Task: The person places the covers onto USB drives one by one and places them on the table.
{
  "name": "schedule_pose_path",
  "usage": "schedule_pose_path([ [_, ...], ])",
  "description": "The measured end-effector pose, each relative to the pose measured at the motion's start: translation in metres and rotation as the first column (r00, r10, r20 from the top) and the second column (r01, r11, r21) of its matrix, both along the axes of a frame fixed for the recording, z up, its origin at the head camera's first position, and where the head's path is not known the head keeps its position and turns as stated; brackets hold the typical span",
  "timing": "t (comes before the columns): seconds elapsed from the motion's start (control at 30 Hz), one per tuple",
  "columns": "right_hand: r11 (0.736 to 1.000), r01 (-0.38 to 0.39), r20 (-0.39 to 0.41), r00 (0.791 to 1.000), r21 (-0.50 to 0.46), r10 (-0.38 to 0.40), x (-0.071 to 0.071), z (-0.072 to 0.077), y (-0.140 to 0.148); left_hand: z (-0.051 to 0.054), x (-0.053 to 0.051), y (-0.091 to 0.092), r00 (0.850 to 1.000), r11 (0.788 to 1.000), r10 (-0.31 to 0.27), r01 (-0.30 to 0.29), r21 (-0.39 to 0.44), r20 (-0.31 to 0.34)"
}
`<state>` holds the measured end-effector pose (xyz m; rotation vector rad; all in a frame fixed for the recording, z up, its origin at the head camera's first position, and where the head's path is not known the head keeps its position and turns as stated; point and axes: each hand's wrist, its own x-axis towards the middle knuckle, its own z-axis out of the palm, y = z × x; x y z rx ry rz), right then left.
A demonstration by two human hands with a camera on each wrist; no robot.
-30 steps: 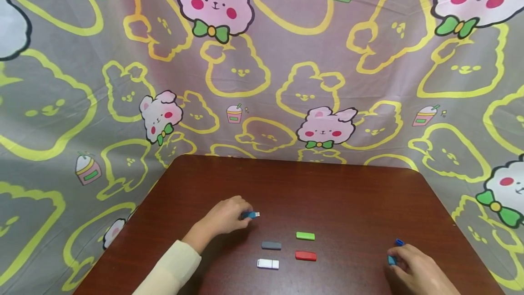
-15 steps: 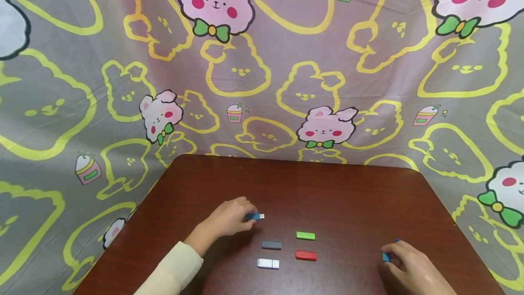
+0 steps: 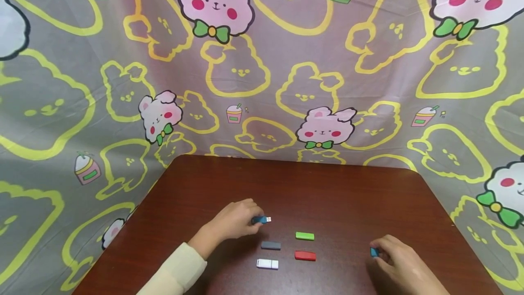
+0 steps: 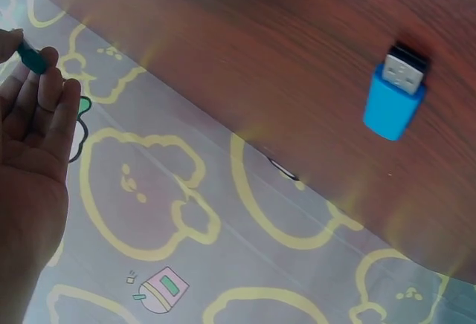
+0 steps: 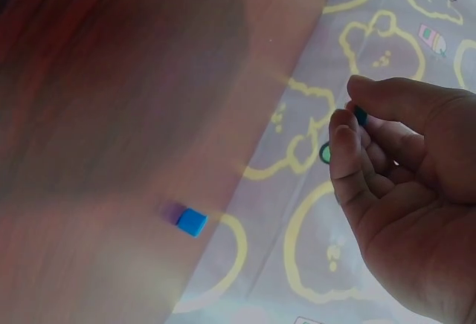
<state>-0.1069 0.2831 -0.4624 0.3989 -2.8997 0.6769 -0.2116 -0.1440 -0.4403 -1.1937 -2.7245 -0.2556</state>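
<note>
My left hand (image 3: 235, 222) pinches a teal-blue USB stick (image 3: 259, 220) above the table, its bare metal plug facing right. On the right, my right hand (image 3: 401, 258) pinches a small teal-blue cap (image 3: 374, 252) between thumb and fingers. The left wrist view has a second, brighter blue USB stick (image 4: 393, 105) lying on the table with its plug exposed. A separate blue cap (image 5: 192, 221) lies on the table in the right wrist view. Neither of these two loose pieces shows in the head view now.
Between the hands lie a green stick (image 3: 304, 236), a grey stick (image 3: 271, 245), a red stick (image 3: 305, 256) and a white USB stick (image 3: 267, 264). The dark wooden table (image 3: 327, 195) ends against a patterned cloth (image 3: 266, 81) at the back and sides.
My left hand has moved right with the USB stick, slightly nearer. My right hand has moved left with its cap, and the blue cap beyond it is now hidden in the head view.
</note>
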Motion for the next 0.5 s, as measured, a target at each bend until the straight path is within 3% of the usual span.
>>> schedule_pose_path([
  [0.1,0.999,-0.033,-0.098,0.995,-0.018,0.031,0.0,-0.001,-0.005,0.0,0.001,0.003,1.0,1.0,-0.002,0.002,-0.006,0.003],
  [0.3,0.995,-0.1,-0.281,0.956,-0.032,0.087,-0.002,-0.006,-0.011,-0.001,0.004,0.008,1.0,1.0,-0.015,0.015,-0.01,0.007],
  [0.4,0.993,-0.11,-0.287,0.953,-0.031,0.097,-0.004,-0.006,-0.014,-0.002,0.005,0.011,0.999,0.999,-0.031,0.031,-0.005,-0.012],
  [0.5,0.994,-0.099,-0.237,0.968,-0.038,0.088,-0.004,-0.004,-0.017,-0.003,0.007,0.013,0.998,0.999,-0.049,0.048,-0.006,-0.027],
])
